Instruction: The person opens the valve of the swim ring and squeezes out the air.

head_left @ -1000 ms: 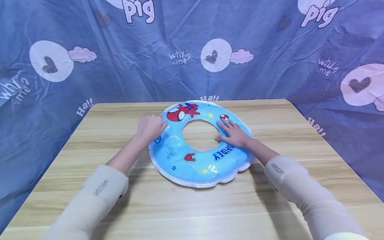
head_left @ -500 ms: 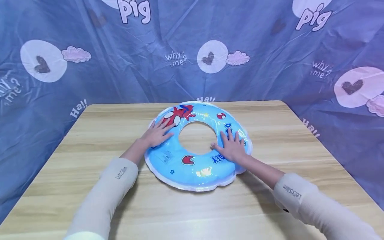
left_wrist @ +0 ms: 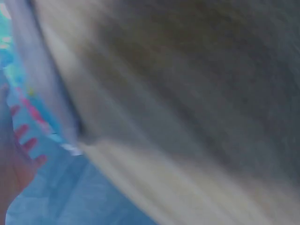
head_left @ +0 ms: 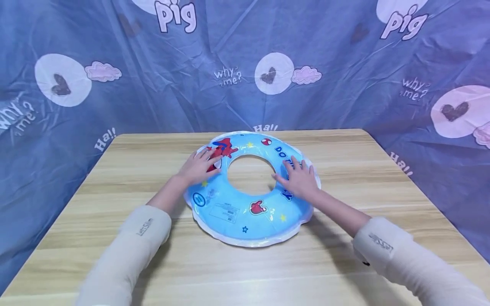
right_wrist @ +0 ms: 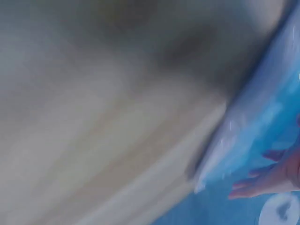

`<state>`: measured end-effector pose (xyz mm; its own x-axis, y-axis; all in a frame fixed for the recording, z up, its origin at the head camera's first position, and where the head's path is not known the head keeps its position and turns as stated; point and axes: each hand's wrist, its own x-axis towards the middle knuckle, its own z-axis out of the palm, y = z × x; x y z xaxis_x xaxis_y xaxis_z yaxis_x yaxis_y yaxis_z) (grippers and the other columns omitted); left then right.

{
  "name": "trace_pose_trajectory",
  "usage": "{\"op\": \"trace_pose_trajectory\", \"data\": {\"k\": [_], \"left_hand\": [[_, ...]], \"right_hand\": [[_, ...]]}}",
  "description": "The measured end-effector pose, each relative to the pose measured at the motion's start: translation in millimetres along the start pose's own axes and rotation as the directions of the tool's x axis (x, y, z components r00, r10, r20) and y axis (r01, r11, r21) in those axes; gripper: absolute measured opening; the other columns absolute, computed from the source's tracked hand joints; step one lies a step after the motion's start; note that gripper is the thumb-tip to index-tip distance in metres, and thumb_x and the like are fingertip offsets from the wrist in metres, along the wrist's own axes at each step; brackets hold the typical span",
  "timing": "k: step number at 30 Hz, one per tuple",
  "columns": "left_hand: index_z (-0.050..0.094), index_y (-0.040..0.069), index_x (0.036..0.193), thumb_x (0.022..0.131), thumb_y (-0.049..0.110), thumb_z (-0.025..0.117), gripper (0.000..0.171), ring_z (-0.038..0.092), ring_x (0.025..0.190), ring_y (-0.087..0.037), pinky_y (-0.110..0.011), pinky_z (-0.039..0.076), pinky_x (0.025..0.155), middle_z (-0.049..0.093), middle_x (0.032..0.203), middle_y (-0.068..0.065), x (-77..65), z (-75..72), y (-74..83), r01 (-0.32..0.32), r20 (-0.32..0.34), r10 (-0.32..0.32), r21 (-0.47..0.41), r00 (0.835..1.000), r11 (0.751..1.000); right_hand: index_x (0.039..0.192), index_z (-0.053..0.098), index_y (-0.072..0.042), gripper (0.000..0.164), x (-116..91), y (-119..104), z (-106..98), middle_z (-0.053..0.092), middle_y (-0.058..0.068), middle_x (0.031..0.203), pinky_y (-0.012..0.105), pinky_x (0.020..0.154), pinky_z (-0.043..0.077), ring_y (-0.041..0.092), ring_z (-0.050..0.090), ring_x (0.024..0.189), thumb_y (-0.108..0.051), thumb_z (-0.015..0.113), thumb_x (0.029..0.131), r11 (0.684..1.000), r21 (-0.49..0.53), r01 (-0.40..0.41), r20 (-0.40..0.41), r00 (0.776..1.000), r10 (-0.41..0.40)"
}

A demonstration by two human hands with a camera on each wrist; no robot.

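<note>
A blue inflatable swim ring (head_left: 229, 212) with red cartoon prints, lettering and a white rim lies flat in the middle of the wooden table. My left hand (head_left: 198, 167) is spread over its upper left part, across a red figure. On the right side my right hand (head_left: 300, 180) lies with fingers apart over the printed words, its thumb by the inner hole. The left wrist view catches the ring (left_wrist: 49, 110) edge-on beside the fingers of the left hand (left_wrist: 16, 154). In the right wrist view, blurred, the right hand (right_wrist: 276, 173) shows straight fingers near the ring's edge.
The light wooden table (head_left: 245, 276) reaches back to a blue printed curtain (head_left: 172, 85) hanging behind it. Pale sleeves (head_left: 147, 225) cover both forearms, which cross the table's near part.
The ring has turned counterclockwise, its lettering and red figure shifting round. My left hand has opened from a curled pose at the edge and moved onto the ring; my right hand stays spread.
</note>
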<state>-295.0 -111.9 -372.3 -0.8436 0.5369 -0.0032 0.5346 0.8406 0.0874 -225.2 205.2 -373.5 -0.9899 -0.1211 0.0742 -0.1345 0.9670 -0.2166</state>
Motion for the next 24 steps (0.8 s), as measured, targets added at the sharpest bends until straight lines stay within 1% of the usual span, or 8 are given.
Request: {"op": "trace_pose_trajectory", "data": {"k": [2,4,6,8,11,16,20,24], "left_hand": [[0.023,0.021,0.147,0.093,0.055,0.037,0.066,0.001,0.137,-0.034,-0.055,0.003,0.105,0.011,0.152,-0.011,3.4,9.5,-5.3,0.0,0.012,0.0,-0.029,1.0,1.0],[0.015,0.023,0.148,0.092,0.058,0.032,0.069,-0.008,0.136,-0.032,-0.055,-0.003,0.105,0.002,0.153,-0.009,8.2,18.8,-8.9,0.015,0.013,-0.015,-0.047,1.0,0.999],[0.01,0.021,0.149,0.092,0.061,0.028,0.072,-0.012,0.136,-0.03,-0.054,-0.007,0.104,-0.002,0.153,-0.008,12.9,26.6,-10.2,0.028,0.009,-0.027,-0.054,1.0,0.998],[0.007,0.021,0.149,0.091,0.062,0.026,0.073,-0.015,0.135,-0.03,-0.052,-0.011,0.104,-0.006,0.153,-0.009,16.4,31.9,-9.0,0.04,0.02,-0.039,-0.069,0.999,0.997],[0.004,0.02,0.149,0.091,0.062,0.025,0.074,-0.017,0.135,-0.03,-0.051,-0.014,0.103,-0.008,0.152,-0.009,19.6,36.6,-5.7,0.06,0.052,-0.056,-0.082,0.997,0.995],[0.004,0.022,0.149,0.091,0.062,0.024,0.073,-0.015,0.135,-0.031,-0.052,-0.014,0.103,-0.009,0.152,-0.008,19.4,38.7,-1.8,0.104,0.093,-0.098,-0.059,0.991,0.993],[0.003,0.023,0.149,0.092,0.062,0.022,0.072,-0.014,0.135,-0.031,-0.053,-0.012,0.103,-0.009,0.152,-0.008,18.6,39.2,-0.4,0.11,0.121,-0.103,-0.051,0.987,0.993],[0.003,0.023,0.149,0.092,0.062,0.021,0.071,-0.014,0.135,-0.031,-0.053,-0.013,0.102,-0.009,0.152,-0.008,19.3,40.4,0.8,0.11,0.128,-0.103,-0.045,0.986,0.993]], "right_hand": [[0.144,0.03,-0.008,0.076,-6.5,-0.9,9.8,0.012,0.023,0.149,0.066,0.098,0.001,0.052,0.004,0.13,-0.06,0.041,0.088,1.0,0.012,-0.01,0.029,1.0,0.01],[0.146,0.027,-0.012,0.077,-6.5,3.4,20.0,0.008,0.02,0.15,0.066,0.098,-0.002,0.05,-0.001,0.131,-0.061,0.042,0.088,1.0,0.029,0.003,0.018,1.0,-0.003],[0.146,0.025,-0.014,0.076,-1.6,10.7,29.0,0.007,0.018,0.151,0.065,0.098,-0.003,0.049,-0.004,0.131,-0.06,0.041,0.088,0.999,0.029,0.021,-0.018,1.0,-0.021],[0.147,0.024,-0.015,0.075,5.0,18.0,36.1,0.008,0.016,0.151,0.064,0.099,-0.004,0.048,-0.005,0.132,-0.06,0.041,0.088,0.999,0.031,0.034,-0.049,0.998,-0.033],[0.147,0.023,-0.017,0.076,13.4,25.9,42.2,0.007,0.014,0.152,0.064,0.099,-0.005,0.047,-0.006,0.132,-0.062,0.038,0.088,0.998,0.046,0.042,-0.044,0.998,-0.04],[0.148,0.022,-0.017,0.077,19.1,27.4,43.4,0.006,0.015,0.152,0.065,0.098,-0.006,0.048,-0.006,0.131,-0.064,0.035,0.088,0.997,0.059,0.043,0.015,0.999,-0.044],[0.147,0.021,-0.017,0.074,20.0,25.3,41.6,0.006,0.015,0.152,0.064,0.098,-0.006,0.046,-0.006,0.132,-0.061,0.035,0.089,0.999,0.03,0.031,0.056,0.998,-0.033],[0.148,0.019,-0.018,0.074,21.4,25.5,40.7,0.003,0.014,0.152,0.063,0.099,-0.007,0.045,-0.007,0.132,-0.061,0.033,0.09,1.0,0.003,0.024,0.092,0.995,-0.024]]}}
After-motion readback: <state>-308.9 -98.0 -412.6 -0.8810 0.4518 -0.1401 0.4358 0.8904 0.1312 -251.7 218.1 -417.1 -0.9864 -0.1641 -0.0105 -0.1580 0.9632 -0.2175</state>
